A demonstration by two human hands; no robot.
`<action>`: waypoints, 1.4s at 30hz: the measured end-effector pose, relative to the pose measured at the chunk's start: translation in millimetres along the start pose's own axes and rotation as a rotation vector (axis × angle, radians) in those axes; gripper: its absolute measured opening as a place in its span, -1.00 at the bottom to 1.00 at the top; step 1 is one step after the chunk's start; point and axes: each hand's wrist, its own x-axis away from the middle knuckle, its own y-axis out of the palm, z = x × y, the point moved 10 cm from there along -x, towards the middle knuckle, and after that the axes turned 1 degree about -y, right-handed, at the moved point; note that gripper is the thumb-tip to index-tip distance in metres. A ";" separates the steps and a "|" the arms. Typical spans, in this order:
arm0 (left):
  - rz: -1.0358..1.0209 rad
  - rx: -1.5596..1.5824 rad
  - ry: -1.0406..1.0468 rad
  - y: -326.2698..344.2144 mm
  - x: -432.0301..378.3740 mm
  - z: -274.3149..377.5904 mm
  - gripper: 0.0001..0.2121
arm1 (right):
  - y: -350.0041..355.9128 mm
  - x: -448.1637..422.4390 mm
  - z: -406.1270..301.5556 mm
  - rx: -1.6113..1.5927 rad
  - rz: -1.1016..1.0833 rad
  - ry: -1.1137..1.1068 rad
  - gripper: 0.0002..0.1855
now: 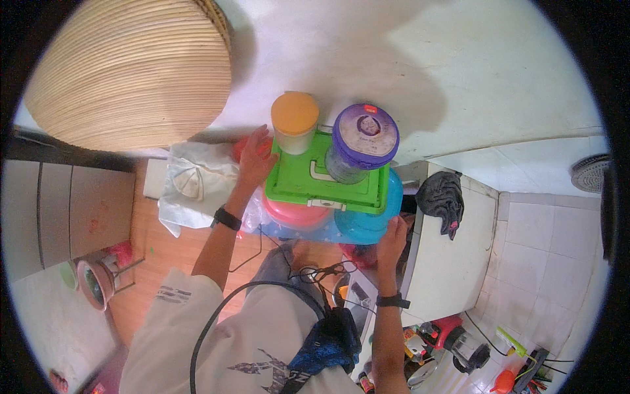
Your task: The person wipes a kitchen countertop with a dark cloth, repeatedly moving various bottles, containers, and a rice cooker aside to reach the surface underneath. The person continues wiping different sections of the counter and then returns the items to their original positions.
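A green plastic box lid with a white handle and latch lies before me. On it stand a tub with an orange lid and a clear jar with a purple lid. Beneath the green lid are a pink container and a blue round plastic container. My left hand, fingers spread, is at the left side of the green lid, close to the orange-lidded tub. At the right edge of the blue container is my right hand; whether its fingers grip the rim cannot be told.
A large ribbed woven round piece hangs at the upper left. A white plastic bag lies left of the stack. To the right, a white counter holds a dark cloth. A blender stands at lower right. Cables cross my front.
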 end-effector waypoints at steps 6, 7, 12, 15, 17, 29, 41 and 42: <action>0.149 -0.335 -0.177 -13.7 62.6 -15.1 -0.78 | -14.3 5.1 37.8 -0.141 0.057 -0.019 -0.56; 0.182 -0.280 -0.136 -17.1 77.4 -17.4 -0.79 | -16.2 8.1 46.9 -0.171 0.080 -0.012 -0.58; 0.282 -0.156 -0.150 -34.4 136.9 -17.9 -0.83 | -38.0 31.7 61.5 -0.115 0.099 0.037 -0.58; 0.202 -0.127 -0.183 -35.8 163.1 -23.7 -0.83 | -55.4 49.9 54.6 -0.068 0.110 0.050 -0.59; 0.108 -0.131 -0.178 -26.5 175.6 -23.5 -0.83 | -65.4 62.4 66.1 -0.119 0.114 0.076 -0.58; -0.848 -0.038 0.003 264.2 298.9 103.9 -0.72 | -159.4 125.3 169.0 -0.542 0.100 0.244 -0.70; -0.598 -0.779 0.565 594.2 177.2 148.0 -0.26 | -258.1 123.8 174.7 -0.602 0.135 0.344 -0.68; -0.509 -0.817 0.597 603.3 160.4 147.6 -0.24 | -264.2 120.3 177.5 -0.598 0.167 0.317 -0.68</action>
